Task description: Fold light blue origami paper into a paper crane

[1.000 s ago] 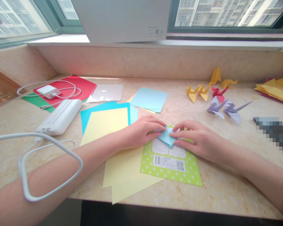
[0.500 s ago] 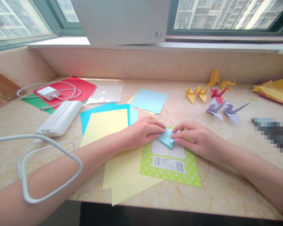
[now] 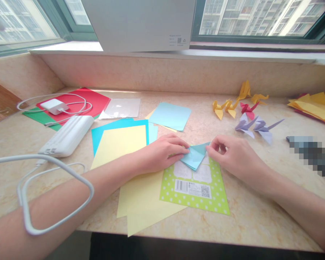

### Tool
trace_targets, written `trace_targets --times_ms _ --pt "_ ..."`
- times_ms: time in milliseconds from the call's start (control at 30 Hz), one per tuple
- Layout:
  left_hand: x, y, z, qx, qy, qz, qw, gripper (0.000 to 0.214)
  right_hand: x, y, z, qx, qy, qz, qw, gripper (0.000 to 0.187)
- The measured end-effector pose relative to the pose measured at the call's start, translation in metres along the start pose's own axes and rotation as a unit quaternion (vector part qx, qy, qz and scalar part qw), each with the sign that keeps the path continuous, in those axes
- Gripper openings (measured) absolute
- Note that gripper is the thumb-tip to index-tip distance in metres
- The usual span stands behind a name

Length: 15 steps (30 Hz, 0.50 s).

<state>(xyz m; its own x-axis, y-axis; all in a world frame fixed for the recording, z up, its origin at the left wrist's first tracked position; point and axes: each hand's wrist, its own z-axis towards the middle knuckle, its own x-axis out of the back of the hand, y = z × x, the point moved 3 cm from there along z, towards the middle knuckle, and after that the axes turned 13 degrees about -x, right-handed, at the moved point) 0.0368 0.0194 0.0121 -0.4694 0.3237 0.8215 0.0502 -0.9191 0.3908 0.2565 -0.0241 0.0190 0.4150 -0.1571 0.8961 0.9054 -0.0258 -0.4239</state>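
A small, partly folded light blue paper [image 3: 194, 157] lies on a green polka-dot packet [image 3: 195, 187] in the middle of the counter. My left hand [image 3: 162, 151] presses its left side down with closed fingers. My right hand [image 3: 231, 153] pinches the paper's upper right flap and holds it lifted off the rest. Yellow sheets [image 3: 137, 180] lie under my left wrist.
Several folded paper cranes [image 3: 246, 112] sit at the back right, beside a stack of yellow sheets [image 3: 316, 106]. A loose light blue sheet [image 3: 170, 115], blue sheet [image 3: 108, 128], red and green sheets [image 3: 92, 99], a white power bank [image 3: 67, 135], charger and cables lie at left.
My right hand has drawn back to the right and pulled a flap of the blue paper open and up. My left hand has stayed in place on the paper.
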Motion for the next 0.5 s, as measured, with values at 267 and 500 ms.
trace_targets --times_ms 267,500 --pt "-0.0005 0.003 0.0003 -0.021 -0.007 0.033 0.999 0.022 -0.003 0.0001 -0.0001 0.175 0.046 0.011 0.983 0.015" --pt "0.0004 0.0042 0.0014 -0.028 -0.004 0.028 0.999 0.023 -0.0038 -0.0036 -0.003 0.265 -0.023 -0.018 0.964 0.021"
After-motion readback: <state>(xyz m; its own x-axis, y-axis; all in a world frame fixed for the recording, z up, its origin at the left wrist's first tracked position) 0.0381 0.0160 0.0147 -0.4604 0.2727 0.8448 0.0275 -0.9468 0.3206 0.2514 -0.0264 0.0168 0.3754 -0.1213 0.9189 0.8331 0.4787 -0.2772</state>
